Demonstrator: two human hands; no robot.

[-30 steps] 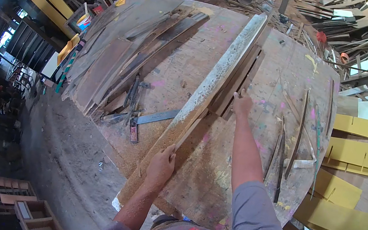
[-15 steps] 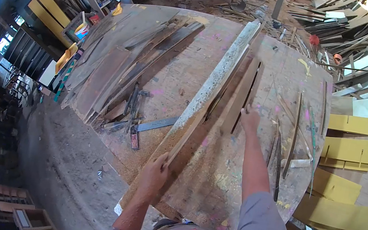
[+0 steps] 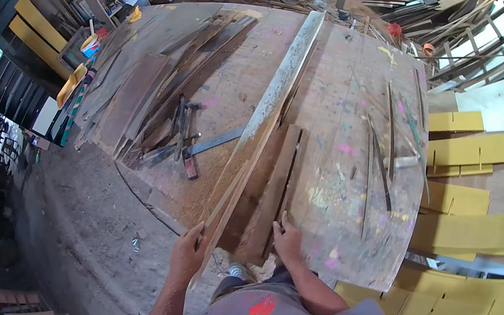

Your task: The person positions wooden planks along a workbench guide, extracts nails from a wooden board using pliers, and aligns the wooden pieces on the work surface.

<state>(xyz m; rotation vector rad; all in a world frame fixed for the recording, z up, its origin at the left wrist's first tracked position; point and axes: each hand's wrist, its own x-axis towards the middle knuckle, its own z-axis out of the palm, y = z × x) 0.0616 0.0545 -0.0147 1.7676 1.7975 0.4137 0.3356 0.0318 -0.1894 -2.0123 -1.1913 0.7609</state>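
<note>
Gripping the long board [image 3: 278, 99] near its lower end with the left hand [image 3: 186, 254], fingers curled over its edge at lower centre of the frame. Touching the right edge of the brown plank [image 3: 270, 193] with the bent fingers of the right hand [image 3: 289, 242]; cannot tell whether pinching or only pressing. Lying on the bench [image 3: 334, 137], just right of the long board's lower half: the brown plank, with a dark slit along its right side. At centre left, near the long board, a hammer [image 3: 182, 121] and a metal-bladed square [image 3: 216, 141]. Farther left, a pile of thin boards [image 3: 136, 90]. Toward the right edge of the bench, dark strips [image 3: 389, 140].
</note>
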